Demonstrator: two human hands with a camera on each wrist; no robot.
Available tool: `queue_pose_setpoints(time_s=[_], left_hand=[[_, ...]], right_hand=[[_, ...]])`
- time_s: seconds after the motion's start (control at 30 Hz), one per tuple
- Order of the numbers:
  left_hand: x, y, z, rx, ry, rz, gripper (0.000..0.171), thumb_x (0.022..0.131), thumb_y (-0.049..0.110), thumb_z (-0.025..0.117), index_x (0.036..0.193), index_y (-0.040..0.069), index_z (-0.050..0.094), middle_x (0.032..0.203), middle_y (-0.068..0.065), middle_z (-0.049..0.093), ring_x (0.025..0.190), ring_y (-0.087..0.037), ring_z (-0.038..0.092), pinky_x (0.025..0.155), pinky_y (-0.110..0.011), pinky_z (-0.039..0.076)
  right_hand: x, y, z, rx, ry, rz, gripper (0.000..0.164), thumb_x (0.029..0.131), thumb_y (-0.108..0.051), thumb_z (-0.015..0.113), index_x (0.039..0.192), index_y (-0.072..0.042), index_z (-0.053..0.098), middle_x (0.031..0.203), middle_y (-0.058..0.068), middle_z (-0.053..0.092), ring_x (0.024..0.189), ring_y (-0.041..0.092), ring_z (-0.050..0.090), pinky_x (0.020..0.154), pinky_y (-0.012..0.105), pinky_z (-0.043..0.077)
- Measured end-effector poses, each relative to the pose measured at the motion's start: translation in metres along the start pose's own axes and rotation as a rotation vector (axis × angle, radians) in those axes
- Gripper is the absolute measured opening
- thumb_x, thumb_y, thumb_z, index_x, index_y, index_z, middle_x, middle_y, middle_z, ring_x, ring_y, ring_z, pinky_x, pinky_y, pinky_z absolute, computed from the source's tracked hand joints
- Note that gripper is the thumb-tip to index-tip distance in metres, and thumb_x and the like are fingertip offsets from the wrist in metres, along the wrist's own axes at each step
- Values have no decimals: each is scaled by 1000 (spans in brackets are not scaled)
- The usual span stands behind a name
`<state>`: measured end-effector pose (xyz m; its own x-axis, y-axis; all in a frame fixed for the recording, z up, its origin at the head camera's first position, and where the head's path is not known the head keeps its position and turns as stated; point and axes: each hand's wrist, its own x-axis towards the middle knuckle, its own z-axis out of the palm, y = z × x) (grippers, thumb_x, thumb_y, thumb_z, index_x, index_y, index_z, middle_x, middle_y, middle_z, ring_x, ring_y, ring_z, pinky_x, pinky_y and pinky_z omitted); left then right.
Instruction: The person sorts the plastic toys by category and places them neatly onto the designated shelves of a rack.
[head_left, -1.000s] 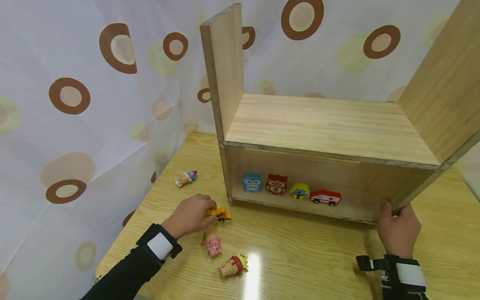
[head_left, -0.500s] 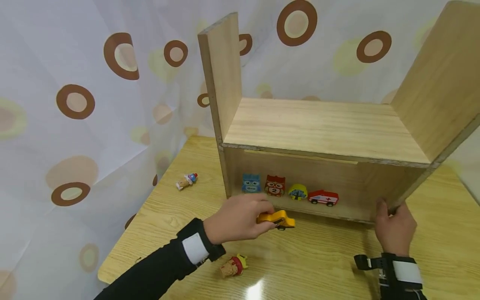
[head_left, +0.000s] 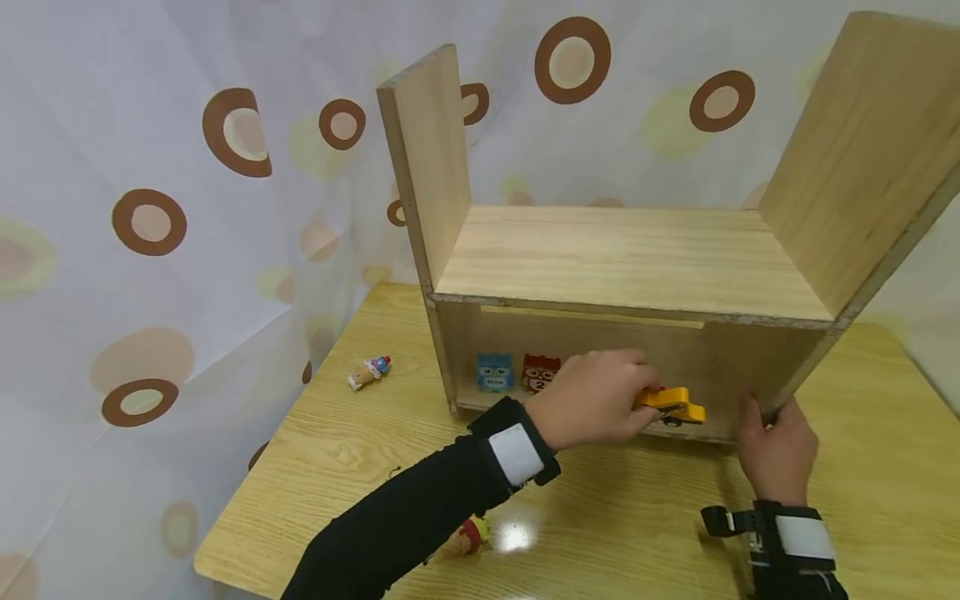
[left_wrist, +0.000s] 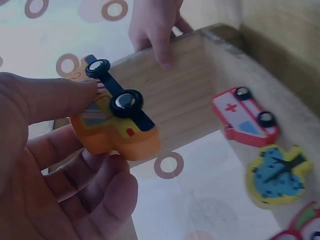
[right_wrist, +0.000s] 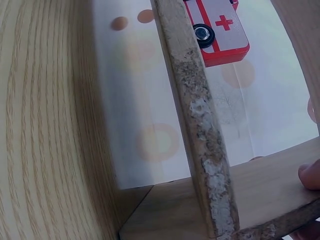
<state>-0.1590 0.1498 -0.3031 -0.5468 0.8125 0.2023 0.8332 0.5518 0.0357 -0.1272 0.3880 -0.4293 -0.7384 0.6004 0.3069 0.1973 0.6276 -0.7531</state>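
Grip of the left hand (head_left: pixel 596 400): thumb and fingers pinch the yellow toy vehicle (head_left: pixel 688 408), its long axis running roughly left to right, nose end leading away from the fingertips. What seems to matter is that the vehicle lies between this grip and the right hand (head_left: pixel 778 454), which clasps the lower right side panel of the wooden shelf (head_left: pixel 630 258). The left wrist view shows the ambulance (left_wrist: pixel 245 117) inside the lower compartment, apart from the vehicle, with the tree piece (left_wrist: pixel 277 175) just beside it. From the head, the left hand hides the tree piece and nearly all the ambulance, so I cannot tell whether the vehicle is past the compartment's front edge or just before it. The red owl (head_left: pixel 538 371) is partly covered; the right wrist view catches little of its own hand.
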Motion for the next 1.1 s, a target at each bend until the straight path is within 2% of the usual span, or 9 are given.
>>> queue_pose_setpoints(time_s=[0.13,0.2,0.3,0.37,0.47,0.6,0.73,0.9,1.1], left_hand=[[27,6,-1,-1,-39,-39,24,95,39,65,114,25,72,102,12,66,76,3,57,58,-10,44],[41,9,1,-13,-64,-66,22,95,38,65,111,26,73,101,13,67,75,3,57,59,-11,45],[63,14,3,-49,-115,-113,20,96,36,64,111,26,73,101,14,70,74,4,59,63,-11,48],[76,16,7,-65,-143,-142,19,96,34,65,112,27,73,102,14,71,75,4,61,67,-10,49],[90,19,15,-42,-168,-169,17,96,34,65,110,28,73,101,15,70,77,4,61,69,-10,49],[100,20,25,38,-179,-179,8,95,33,67,100,29,71,94,14,66,76,2,57,66,-13,48],[106,20,35,102,-189,-183,6,95,29,67,100,28,69,93,12,64,77,-1,59,62,-15,48],[113,18,44,100,-222,-207,15,93,29,70,107,28,67,98,12,65,82,-1,61,64,-15,49],[118,18,56,118,-242,-201,12,94,25,68,106,28,65,98,13,66,83,-1,61,65,-14,49]], right_hand=[[1,1,-1,-9,12,-21,41,101,-24,49,123,9,57,110,33,65,81,33,58,51,13,27],[2,3,-3,-11,37,-44,37,99,-23,51,117,9,59,104,31,65,71,18,54,52,13,26],[4,5,-5,-9,65,-86,32,98,-21,53,111,8,61,95,30,65,62,-4,38,51,15,26],[5,6,-4,-6,75,-105,30,98,-20,54,108,7,62,92,29,64,60,-11,30,50,16,27],[4,7,-2,-5,80,-120,28,97,-19,55,106,7,61,89,29,63,59,-13,28,50,17,26],[1,5,2,3,80,-128,26,97,-17,56,104,7,61,87,28,62,60,-12,28,51,17,26],[0,5,2,-8,75,-121,24,96,-15,58,104,7,61,87,27,62,60,-8,31,51,18,27],[1,5,1,-11,56,-105,21,93,-10,60,106,7,62,87,25,62,60,-3,33,50,21,27],[0,4,-2,2,34,-92,26,93,-9,60,114,4,63,94,25,65,64,-6,35,52,18,29]])
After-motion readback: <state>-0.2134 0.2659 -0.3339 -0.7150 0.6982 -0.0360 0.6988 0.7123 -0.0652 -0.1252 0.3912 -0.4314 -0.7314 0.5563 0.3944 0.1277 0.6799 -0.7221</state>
